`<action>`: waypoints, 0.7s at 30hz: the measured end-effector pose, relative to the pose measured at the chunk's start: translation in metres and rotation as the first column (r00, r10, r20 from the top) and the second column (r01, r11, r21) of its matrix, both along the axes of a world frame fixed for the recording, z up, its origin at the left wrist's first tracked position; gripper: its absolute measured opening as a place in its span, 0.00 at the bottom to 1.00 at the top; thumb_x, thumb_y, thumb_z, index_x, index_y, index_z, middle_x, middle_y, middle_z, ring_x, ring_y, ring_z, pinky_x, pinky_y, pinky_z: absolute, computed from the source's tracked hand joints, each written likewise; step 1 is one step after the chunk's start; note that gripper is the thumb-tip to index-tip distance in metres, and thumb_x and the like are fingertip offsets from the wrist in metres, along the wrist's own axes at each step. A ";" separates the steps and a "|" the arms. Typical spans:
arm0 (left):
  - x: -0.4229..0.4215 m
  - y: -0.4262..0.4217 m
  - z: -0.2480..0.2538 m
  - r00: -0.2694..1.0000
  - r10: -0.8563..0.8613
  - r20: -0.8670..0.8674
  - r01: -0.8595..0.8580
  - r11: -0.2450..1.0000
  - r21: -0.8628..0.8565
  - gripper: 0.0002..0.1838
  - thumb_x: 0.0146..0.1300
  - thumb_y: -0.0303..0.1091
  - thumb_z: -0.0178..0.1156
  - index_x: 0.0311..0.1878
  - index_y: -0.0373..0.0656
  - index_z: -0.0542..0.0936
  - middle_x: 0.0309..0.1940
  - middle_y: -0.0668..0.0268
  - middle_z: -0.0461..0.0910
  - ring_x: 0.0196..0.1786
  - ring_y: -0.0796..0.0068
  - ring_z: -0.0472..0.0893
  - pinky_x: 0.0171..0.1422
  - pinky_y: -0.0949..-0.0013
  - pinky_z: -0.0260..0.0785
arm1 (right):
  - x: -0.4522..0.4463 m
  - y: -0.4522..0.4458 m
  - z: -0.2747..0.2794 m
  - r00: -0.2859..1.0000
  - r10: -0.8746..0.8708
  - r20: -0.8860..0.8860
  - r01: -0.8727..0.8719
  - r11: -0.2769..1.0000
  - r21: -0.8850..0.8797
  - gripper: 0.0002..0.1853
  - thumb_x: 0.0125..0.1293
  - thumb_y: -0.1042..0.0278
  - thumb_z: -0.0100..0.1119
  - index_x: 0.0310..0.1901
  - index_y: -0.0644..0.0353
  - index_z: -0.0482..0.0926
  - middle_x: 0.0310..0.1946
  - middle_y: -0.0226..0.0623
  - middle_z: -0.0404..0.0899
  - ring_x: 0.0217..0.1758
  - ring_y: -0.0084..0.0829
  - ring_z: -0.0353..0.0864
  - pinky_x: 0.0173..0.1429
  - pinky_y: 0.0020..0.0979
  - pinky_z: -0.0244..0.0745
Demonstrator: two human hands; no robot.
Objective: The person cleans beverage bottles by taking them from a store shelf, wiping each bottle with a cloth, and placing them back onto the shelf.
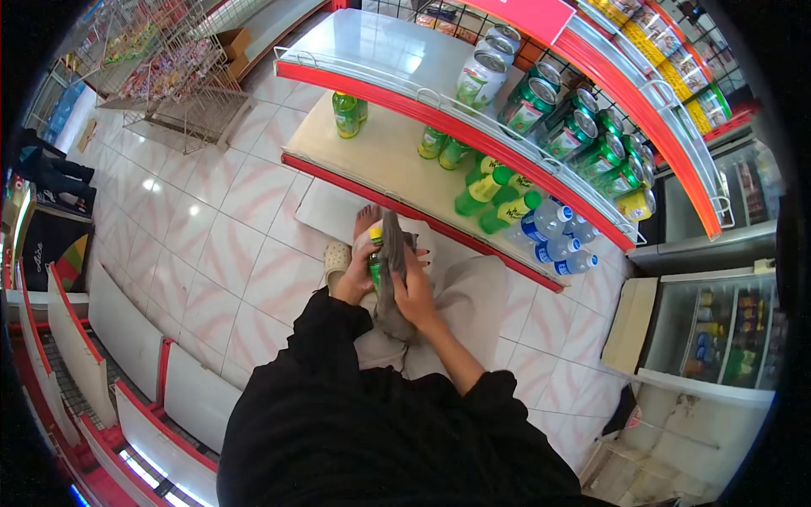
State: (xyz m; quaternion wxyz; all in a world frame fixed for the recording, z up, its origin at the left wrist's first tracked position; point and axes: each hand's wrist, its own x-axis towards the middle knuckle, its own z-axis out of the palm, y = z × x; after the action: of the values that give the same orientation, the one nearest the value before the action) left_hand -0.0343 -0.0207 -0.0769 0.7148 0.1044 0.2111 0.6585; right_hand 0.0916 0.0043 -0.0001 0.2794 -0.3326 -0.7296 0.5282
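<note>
My left hand (360, 269) is closed around a small green bottle with a yellow cap (376, 264), held upright above my lap. A grey cloth (389, 287) is gripped in my right hand (414, 291) and lies against the bottle's right side, hiding part of it. Just ahead of my hands is the lower shelf (372, 160), edged in red. Green bottles (477, 194) and clear water bottles with blue caps (549, 221) stand on its right half. Further left on it are more green bottles (346, 115).
Above, a second shelf (380, 52) carries several green cans (583, 133) and white cans (483, 78). Glass-door fridges (718, 329) stand at the right. Wire racks with packets (169, 72) are at the upper left. Red-edged shelving (127, 313) runs along the lower left. A beige clog (336, 258) rests on the tiles.
</note>
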 end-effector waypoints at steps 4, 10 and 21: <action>0.000 0.008 0.029 0.977 -0.162 0.138 0.133 0.971 0.201 0.36 0.58 0.56 0.42 0.64 0.43 0.51 0.59 0.44 0.57 0.60 0.48 0.62 0.63 0.51 0.54 | 0.031 -0.030 0.011 0.991 0.077 0.107 -0.099 0.969 0.226 0.28 0.48 0.81 0.44 0.57 0.67 0.61 0.58 0.49 0.60 0.64 0.46 0.55 0.65 0.36 0.50; -0.002 0.010 0.021 0.979 -0.090 0.185 0.058 0.984 0.170 0.36 0.57 0.59 0.43 0.65 0.50 0.51 0.60 0.44 0.56 0.61 0.48 0.60 0.62 0.50 0.55 | 0.056 -0.060 0.013 0.956 0.149 0.253 -0.211 0.948 0.240 0.31 0.43 0.82 0.45 0.56 0.66 0.63 0.59 0.46 0.59 0.65 0.46 0.53 0.65 0.39 0.51; -0.013 0.011 0.023 0.960 -0.001 0.281 -0.009 0.999 0.033 0.40 0.55 0.65 0.41 0.64 0.50 0.52 0.60 0.45 0.55 0.62 0.48 0.58 0.64 0.51 0.50 | -0.013 -0.012 0.028 0.931 0.134 0.340 -0.291 0.835 0.467 0.30 0.45 0.77 0.53 0.55 0.65 0.65 0.59 0.44 0.60 0.65 0.44 0.53 0.64 0.37 0.54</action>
State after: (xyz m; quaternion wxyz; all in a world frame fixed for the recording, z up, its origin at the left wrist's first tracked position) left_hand -0.0471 -0.0101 -0.0541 0.7344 0.0215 0.0964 0.6715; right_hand 0.0785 -0.0081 0.0280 0.1849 -0.2372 -0.9088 0.2891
